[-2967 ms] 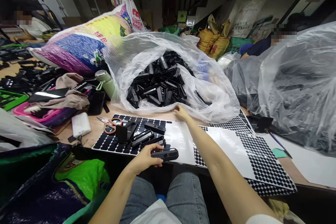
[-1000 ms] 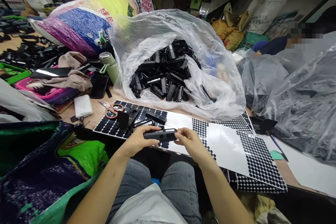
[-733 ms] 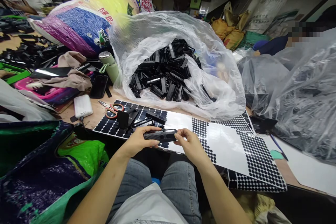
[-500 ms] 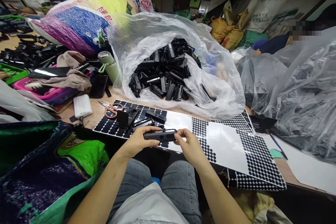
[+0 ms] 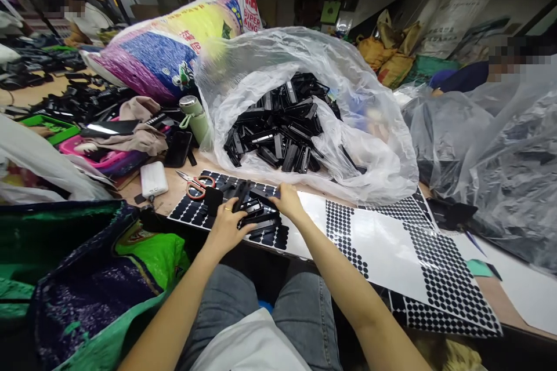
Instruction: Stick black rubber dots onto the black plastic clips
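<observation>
In the lower centre of the frame, the left hand point(image 5: 227, 225) is spread wide against the left side of the black plastic pieces point(image 5: 264, 224) on the dotted sheet point(image 5: 187, 212). The right hand point(image 5: 289, 200) is narrow at their upper right; its grip is unclear.

Faded blue-grey denim jeans point(image 5: 302, 313) are worn on both legs. Creasing is noted across the thighs, and a stitched seam point(image 5: 322, 307) is seen along the outer side of the right leg. The torso is covered by a loose white garment point(image 5: 252, 345), folded at the lap. A thin gold-coloured ring point(image 5: 228, 209) is worn on the left hand point(image 5: 223, 229). Both forearms are bare.
</observation>
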Demonstrator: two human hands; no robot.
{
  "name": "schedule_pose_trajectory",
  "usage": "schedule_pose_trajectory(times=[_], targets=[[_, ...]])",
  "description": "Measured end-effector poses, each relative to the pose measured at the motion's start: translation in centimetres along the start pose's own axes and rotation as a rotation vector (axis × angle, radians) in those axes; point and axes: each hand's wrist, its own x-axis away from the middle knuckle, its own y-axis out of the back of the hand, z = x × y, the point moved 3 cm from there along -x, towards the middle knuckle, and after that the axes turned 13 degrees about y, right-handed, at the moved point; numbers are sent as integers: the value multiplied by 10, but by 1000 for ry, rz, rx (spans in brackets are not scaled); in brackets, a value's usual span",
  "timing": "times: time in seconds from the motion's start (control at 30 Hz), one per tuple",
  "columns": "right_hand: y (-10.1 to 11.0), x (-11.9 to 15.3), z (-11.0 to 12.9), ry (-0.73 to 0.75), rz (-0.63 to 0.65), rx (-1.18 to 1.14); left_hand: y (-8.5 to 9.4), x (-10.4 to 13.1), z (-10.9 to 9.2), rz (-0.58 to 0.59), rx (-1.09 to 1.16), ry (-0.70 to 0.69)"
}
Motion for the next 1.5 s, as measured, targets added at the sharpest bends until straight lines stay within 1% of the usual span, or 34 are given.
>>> schedule_pose_trajectory(times=[0.07,0.13,0.2,0.3,0.37,0.47,0.57,0.63,0.7,0.77,0.8,0.87,0.9,0.93,0.97,1.0,1.03,1.07,1.1,1.13,1.17,1.2,1.23,1.27,1.3,1.33,1.4,1.47,1.5], targets=[[-12,-25,2,21,74,-3,-14,0,2,23,-157,0],[-22,-39,2,46,146,-9,-24,-1,1,28,-287,22],[-28,-44,-1,72,192,-17,-31,-4,-1,17,-398,68],[-31,-43,-8,87,215,-27,-34,-12,-6,33,-500,115],[-29,-39,-11,82,201,-31,-35,-17,-9,39,-512,110],[-21,-30,-15,74,143,-43,-33,-20,-15,3,-494,101],[-6,-15,-22,42,45,-51,-29,-20,-19,-62,-459,106],[6,-1,-26,16,-18,-59,-23,-17,-23,-116,-425,112],[14,13,-25,16,-32,-76,-11,-10,-31,-175,-392,118],[14,25,-17,55,15,-98,11,3,-44,-281,-321,88],[11,30,-9,88,57,-106,26,13,-51,-358,-276,59],[0,35,10,170,166,-108,65,36,-64,-549,-195,13],[-7,36,20,211,226,-99,88,49,-67,-649,-173,17],[-15,37,30,246,282,-82,112,62,-67,-742,-168,52],[-22,38,38,273,327,-58,136,75,-62,-833,-167,110],[-28,38,44,293,361,-29,161,87,-53,-920,-170,189],[-33,38,49,307,383,2,183,99,-39,-994,-178,282],[-38,39,52,318,396,32,204,109,-21,-1052,-190,383],[-40,39,53,327,403,59,221,118,1,-1068,-204,486],[-41,41,54,336,406,82,234,124,25,-1036,-214,587],[-41,43,55,342,406,101,244,128,50,-953,-213,677],[-38,45,56,345,404,118,249,130,74,-822,-205,731],[-33,48,59,346,396,132,250,131,95,-698,-195,749],[-27,50,66,348,375,138,251,133,112,-628,-190,750],[-18,53,75,357,342,127,252,135,125,-600,-189,745],[-8,56,90,376,306,93,253,139,135,-618,-191,747],[12,59,131,444,225,-77,257,148,145,-713,-195,790],[24,59,187,493,197,-395,262,158,148,-804,-183,828],[25,56,217,496,187,-557,264,163,147,-855,-171,828]])
